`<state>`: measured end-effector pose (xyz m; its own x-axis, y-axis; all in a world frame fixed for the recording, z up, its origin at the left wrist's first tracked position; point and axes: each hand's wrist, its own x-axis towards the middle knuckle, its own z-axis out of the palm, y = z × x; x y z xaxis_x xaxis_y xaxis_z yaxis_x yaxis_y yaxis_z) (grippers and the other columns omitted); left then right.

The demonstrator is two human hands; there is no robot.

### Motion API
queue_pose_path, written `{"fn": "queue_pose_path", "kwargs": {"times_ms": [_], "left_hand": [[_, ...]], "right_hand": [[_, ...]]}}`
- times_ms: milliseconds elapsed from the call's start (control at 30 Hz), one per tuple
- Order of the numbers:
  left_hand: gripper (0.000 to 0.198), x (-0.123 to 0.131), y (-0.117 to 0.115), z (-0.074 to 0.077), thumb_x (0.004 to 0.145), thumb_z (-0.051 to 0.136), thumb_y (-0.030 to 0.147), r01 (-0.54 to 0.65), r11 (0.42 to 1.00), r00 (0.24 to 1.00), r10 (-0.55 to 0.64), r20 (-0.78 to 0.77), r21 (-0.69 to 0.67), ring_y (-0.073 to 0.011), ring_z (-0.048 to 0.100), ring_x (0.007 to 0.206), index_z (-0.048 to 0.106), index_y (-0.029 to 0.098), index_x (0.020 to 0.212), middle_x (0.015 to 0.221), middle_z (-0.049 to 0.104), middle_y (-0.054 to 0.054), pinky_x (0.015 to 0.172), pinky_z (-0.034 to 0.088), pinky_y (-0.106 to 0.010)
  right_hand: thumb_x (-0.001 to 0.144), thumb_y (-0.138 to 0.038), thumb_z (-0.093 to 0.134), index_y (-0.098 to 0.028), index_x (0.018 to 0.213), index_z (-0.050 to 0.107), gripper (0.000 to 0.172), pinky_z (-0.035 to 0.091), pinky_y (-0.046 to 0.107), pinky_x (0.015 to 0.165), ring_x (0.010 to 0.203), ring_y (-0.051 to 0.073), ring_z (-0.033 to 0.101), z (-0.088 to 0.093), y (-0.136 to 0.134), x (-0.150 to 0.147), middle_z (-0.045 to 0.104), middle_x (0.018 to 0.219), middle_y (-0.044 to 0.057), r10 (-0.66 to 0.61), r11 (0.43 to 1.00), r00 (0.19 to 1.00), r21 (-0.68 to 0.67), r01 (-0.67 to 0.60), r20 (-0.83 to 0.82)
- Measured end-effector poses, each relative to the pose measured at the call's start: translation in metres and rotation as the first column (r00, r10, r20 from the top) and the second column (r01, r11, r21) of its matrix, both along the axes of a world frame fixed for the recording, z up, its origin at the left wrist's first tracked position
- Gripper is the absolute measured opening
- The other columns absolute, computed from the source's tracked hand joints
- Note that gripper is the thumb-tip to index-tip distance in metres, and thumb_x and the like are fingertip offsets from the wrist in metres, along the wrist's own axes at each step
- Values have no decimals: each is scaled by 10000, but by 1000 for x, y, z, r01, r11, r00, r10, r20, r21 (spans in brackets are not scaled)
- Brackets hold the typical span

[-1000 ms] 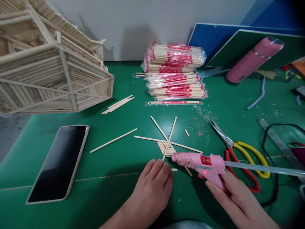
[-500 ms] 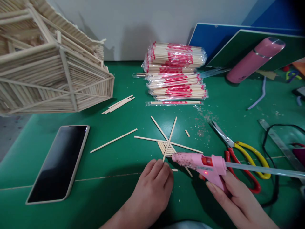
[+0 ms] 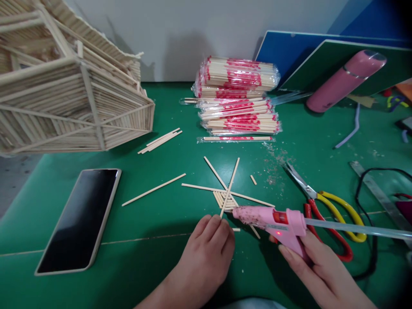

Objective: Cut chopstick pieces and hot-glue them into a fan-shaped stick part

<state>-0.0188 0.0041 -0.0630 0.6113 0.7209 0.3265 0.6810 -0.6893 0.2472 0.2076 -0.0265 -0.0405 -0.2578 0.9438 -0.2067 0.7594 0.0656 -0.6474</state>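
My right hand [image 3: 313, 262] is wrapped round a pink glue gun [image 3: 268, 218] with a lit red light and a long clear glue stick [image 3: 354, 228] in its back. The gun's dark nozzle touches or nearly touches a small frame of crossed wooden sticks [image 3: 228, 189] on the table. Short sticks fill part of the frame. My left hand [image 3: 212, 246] is closed at the frame's near end, fingers pinched on the lower end of one slanting stick; the fingertips are partly hidden. A short stick piece [image 3: 236, 229] pokes out beside those fingers.
A stick-built model [image 3: 96, 98] stands at left above a phone [image 3: 79, 221]. Wrapped chopsticks [image 3: 240, 98] are piled at the back. Loose sticks [image 3: 161, 140] lie mid-left. Scissors [image 3: 310, 193], a black cable [image 3: 357, 189], a ruler [image 3: 383, 195] and a pink bottle [image 3: 346, 81] occupy the right.
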Motion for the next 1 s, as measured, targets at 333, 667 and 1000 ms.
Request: {"fn": "queue_pose_path", "kwargs": {"times_ms": [333, 667, 1000], "left_hand": [[291, -1, -1, 0, 858, 313, 129, 3, 1000, 1000, -3, 1, 1, -223, 504, 876, 601, 92, 865, 875, 596, -97, 814, 429, -403], [311, 0, 1, 1, 863, 294, 120, 0, 1000, 1000, 0, 1, 18, -206, 511, 849, 604, 98, 847, 837, 596, -88, 797, 432, -387], [321, 0, 1, 3, 866, 283, 121, 7, 1000, 1000, -7, -1, 7, -214, 503, 861, 603, 96, 854, 855, 593, -91, 798, 428, -391]], "right_hand": [[849, -272, 411, -233, 1161, 360, 319, 477, 280, 826, 1007, 190, 548, 1, -3, 4, 581, 1054, 64, 12, 1000, 1000, -27, -11, 18], [850, -290, 408, -250, 1086, 418, 240, 487, 217, 782, 890, 141, 583, 2, -3, 8, 596, 978, 25, 6, 998, 998, 61, -10, 56], [841, -296, 420, -231, 1102, 407, 269, 486, 249, 797, 919, 163, 575, -1, -9, 14, 586, 1021, 55, -22, 1000, 999, -8, 23, 42]]}}
